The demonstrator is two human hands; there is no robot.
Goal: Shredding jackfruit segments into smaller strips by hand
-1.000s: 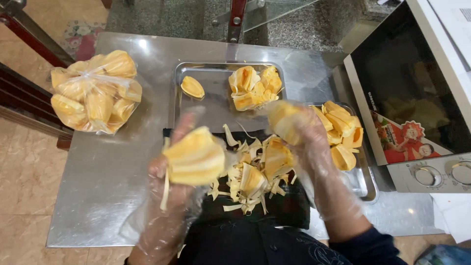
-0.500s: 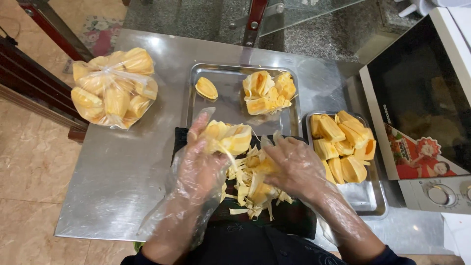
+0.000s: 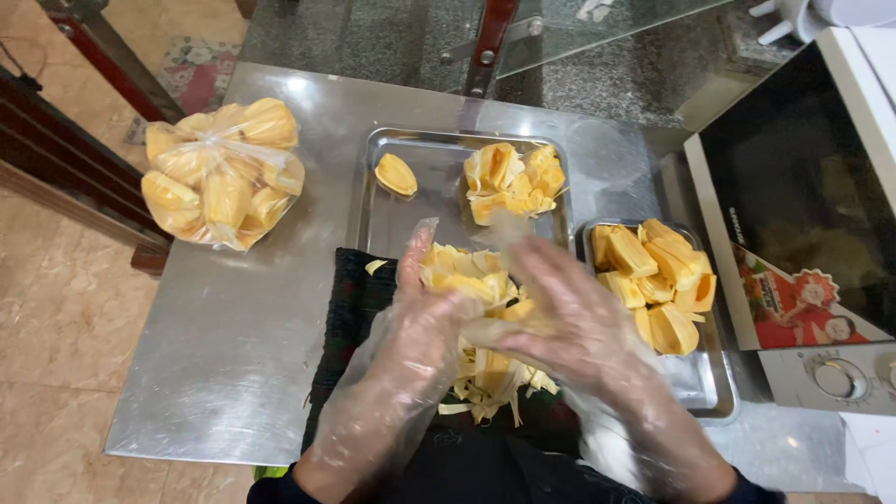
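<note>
Left hand (image 3: 425,313), in a thin clear crinkled plastic glove, curled around a jackfruit piece (image 3: 467,280); the fingers wrap its left side and the thumb stands upright beside it. Right hand (image 3: 569,322), likewise gloved and motion-blurred, closes on the right end of the same piece, fingers spread and pointing left. The piece is pale yellow, fleshy and lobed, with stringy fibres at its edges; its long axis runs roughly left to right between the two hands, held above the dark cloth (image 3: 350,317).

The dark cloth, a green-black checked fabric, serves as landmark. On it, beneath the hands, lies a heap of fibre strips (image 3: 490,383), thin, flat and cream-yellow, fanning toward the near edge. One small scrap (image 3: 375,266) lies at the cloth's far left corner.

Just beyond the cloth sits a rectangular steel tray (image 3: 411,219), shiny with a rolled rim; it holds one smooth oval pod (image 3: 396,174) on the left and a cluster of opened pods (image 3: 513,179) on the right. Right of the cloth, a smaller steel tray (image 3: 714,397) carries a pile of plump yellow-orange bulbs (image 3: 658,280). Far left of the cloth, a knotted clear plastic bag (image 3: 222,175) bulges with more bulbs. All rest on a brushed steel tabletop (image 3: 224,373). Right of the smaller tray stands a microwave oven (image 3: 803,215) with a dark glass door.
</note>
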